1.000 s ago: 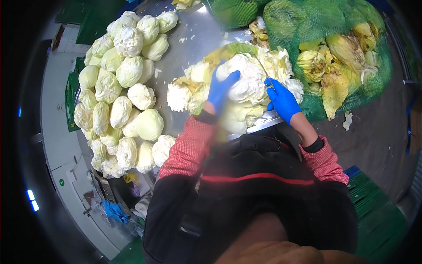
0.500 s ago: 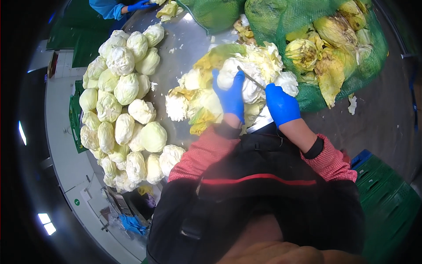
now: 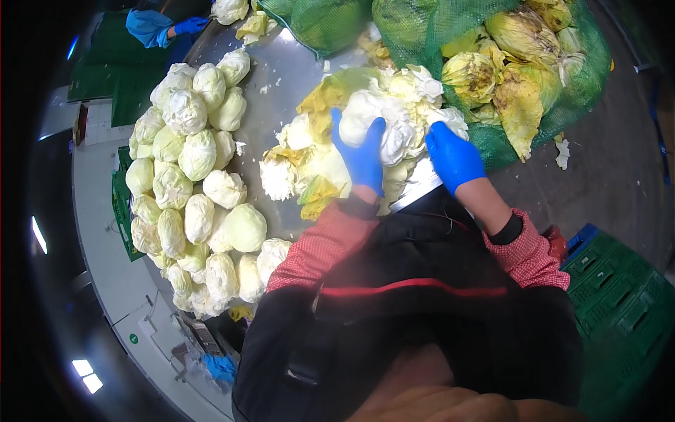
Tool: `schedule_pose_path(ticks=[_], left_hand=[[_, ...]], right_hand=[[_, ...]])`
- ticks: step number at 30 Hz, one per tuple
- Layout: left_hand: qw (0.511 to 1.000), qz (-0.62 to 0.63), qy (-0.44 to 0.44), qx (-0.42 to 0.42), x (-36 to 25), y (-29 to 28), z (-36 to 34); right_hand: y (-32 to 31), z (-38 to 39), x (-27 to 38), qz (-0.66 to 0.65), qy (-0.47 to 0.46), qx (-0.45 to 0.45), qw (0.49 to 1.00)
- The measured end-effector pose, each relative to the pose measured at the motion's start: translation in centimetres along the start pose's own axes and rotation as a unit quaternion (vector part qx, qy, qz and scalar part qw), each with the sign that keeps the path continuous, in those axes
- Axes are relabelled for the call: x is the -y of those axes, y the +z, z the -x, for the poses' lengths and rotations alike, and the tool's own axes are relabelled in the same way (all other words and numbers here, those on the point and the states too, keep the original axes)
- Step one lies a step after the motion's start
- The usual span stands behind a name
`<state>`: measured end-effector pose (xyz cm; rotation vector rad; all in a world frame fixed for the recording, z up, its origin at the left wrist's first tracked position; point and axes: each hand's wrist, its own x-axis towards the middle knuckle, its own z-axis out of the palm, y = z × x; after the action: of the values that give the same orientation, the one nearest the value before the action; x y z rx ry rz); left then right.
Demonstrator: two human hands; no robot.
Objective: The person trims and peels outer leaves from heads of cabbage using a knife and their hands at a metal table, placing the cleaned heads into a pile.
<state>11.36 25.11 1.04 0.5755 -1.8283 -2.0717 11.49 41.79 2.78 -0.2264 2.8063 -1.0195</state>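
A peeled white cabbage (image 3: 395, 133) rests in front of me among loose leaves. My left hand (image 3: 363, 159), in a blue glove, grips its near left side, thumb and fingers apart around it. On the right, my right hand (image 3: 453, 159), also gloved in blue, is closed beside the cabbage. A knife showed in that hand a moment earlier; its blade cannot be made out now. Yellow and white cabbage leaves (image 3: 320, 193) lie left of and beyond the cabbage on the metal table (image 3: 271, 116).
Trimmed cabbages (image 3: 198, 156) are heaped at the left. Green mesh bags (image 3: 587, 102) stand at the far side, the right one open over browned cabbages (image 3: 467, 76). Green crates (image 3: 619, 288) are stacked at lower right. A co-worker's gloved hand (image 3: 191, 26) is at far left.
The knife blade, visible across the cabbage before, no longer shows, and my right hand has turned and lowered slightly. My left hand keeps its hold. The co-worker's hand has shifted left; the view moved slightly.
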Motion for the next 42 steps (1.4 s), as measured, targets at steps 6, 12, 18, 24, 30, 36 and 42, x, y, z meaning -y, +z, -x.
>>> schedule_pose_path(ticks=[6, 12, 18, 24, 30, 36, 42], left_hand=[[0.985, 0.146, -0.092, 0.004, -0.8, -2.1, -0.6], [0.985, 0.153, -0.075, -0.04, -0.5, -1.4, 0.0], [0.998, 0.05, -0.017, -0.041, 1.0, -0.3, 0.6], [0.994, -0.084, 0.06, -0.028, 0.2, 1.5, 2.2], [0.995, -0.008, 0.087, -0.057, 1.0, 0.3, 1.3], [0.998, -0.006, 0.067, 0.007, 1.5, -0.9, 1.0], [0.888, 0.38, -0.241, 0.099, -0.8, -5.2, -0.1]], right_hand=[[3.2, 1.6, 0.3, 0.061, -0.085, -0.003, 0.995], [3.3, 2.2, 1.1, 0.098, -0.099, 0.001, 0.99], [3.4, 1.8, 0.6, 0.145, -0.077, -0.05, 0.985], [2.4, -1.9, -1.5, 0.142, 0.02, -0.03, 0.989], [-0.1, -1.5, 2.5, 0.03, -0.004, -0.007, 1.0], [2.1, -6.4, 0.7, 0.085, -0.004, -0.059, 0.995], [1.5, -5.7, 0.7, 0.03, 0.032, -0.076, 0.996]])
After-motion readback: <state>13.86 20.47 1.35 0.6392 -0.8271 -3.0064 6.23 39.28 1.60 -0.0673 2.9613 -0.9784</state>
